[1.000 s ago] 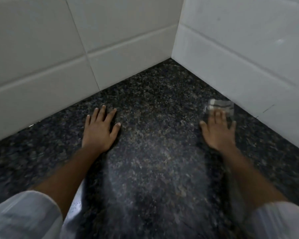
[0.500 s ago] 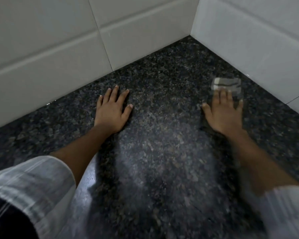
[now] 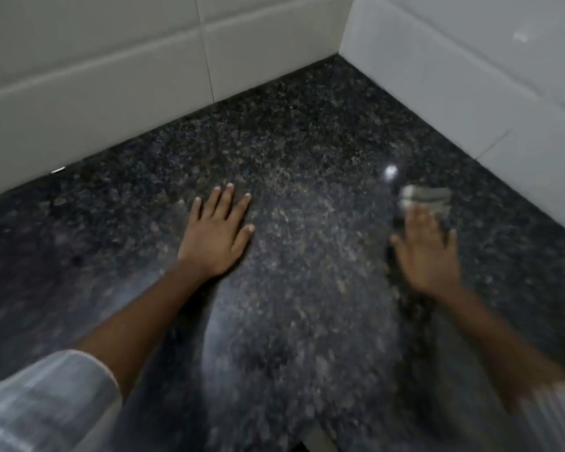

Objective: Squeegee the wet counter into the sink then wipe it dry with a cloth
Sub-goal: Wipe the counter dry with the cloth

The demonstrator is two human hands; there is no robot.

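The dark speckled granite counter (image 3: pixel 307 151) fills the view, with a hazy sheen down its middle. My left hand (image 3: pixel 216 236) lies flat on it, palm down, fingers spread, holding nothing. My right hand (image 3: pixel 428 252), blurred by motion, presses flat on a small grey cloth (image 3: pixel 424 197) that sticks out beyond the fingertips, near the right wall. No squeegee or sink is in view.
White tiled walls (image 3: pixel 111 76) meet in a corner at the back, the right one (image 3: pixel 470 76) running close past the cloth. A bright light reflection (image 3: pixel 390 172) sits on the counter just left of the cloth. Pale sleeves cover both forearms at the bottom.
My right hand and the cloth stay near the right wall, now blurred by motion. My left hand stays flat in place. The camera has shifted, changing the view of the corner.
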